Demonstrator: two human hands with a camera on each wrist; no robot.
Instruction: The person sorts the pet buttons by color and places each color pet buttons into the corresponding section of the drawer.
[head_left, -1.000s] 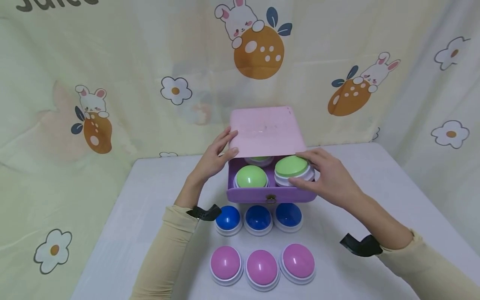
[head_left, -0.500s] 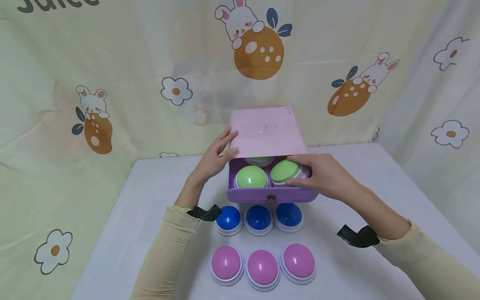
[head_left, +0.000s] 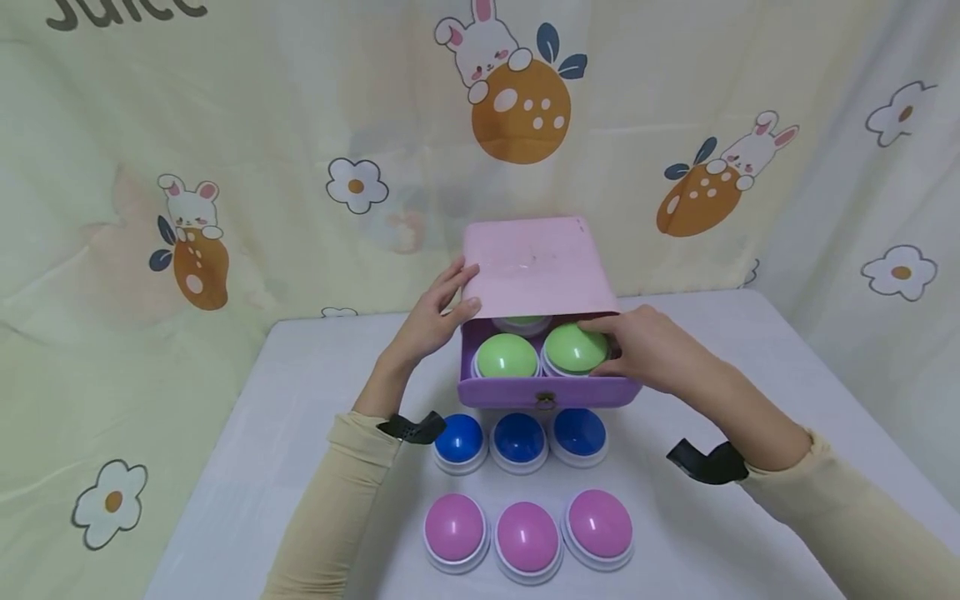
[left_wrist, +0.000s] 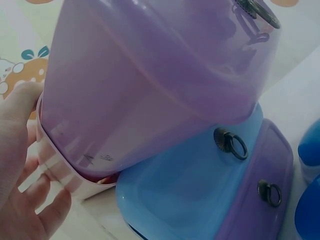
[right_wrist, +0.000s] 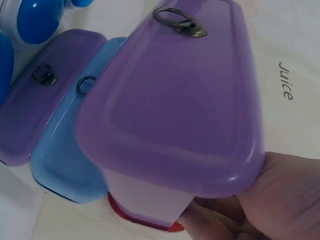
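Note:
A small chest with a pink top (head_left: 536,267) has its upper purple drawer (head_left: 551,393) pulled out toward me. Three green dome buttons with white bases sit in that drawer: one front left (head_left: 507,357), one front right (head_left: 576,347), and one partly hidden behind (head_left: 522,320). My right hand (head_left: 651,348) pinches the front-right button between thumb and fingers at its right side. With fairly straight fingers, my left hand (head_left: 433,317) rests against the chest's upper left edge. In the right wrist view, the drawer front hides what the right hand (right_wrist: 285,200) holds.
Blue dome buttons (head_left: 519,437) stand in a row before the chest, with pink ones (head_left: 527,536) nearer me. Below the pulled-out drawer are a shut blue drawer (left_wrist: 170,185) and another purple drawer (right_wrist: 50,105). A printed curtain (head_left: 285,100) hangs behind.
The front-right green button has gone from tilted to nearly level inside the drawer as my right hand moved inward and left. My left hand stays at the chest's edge.

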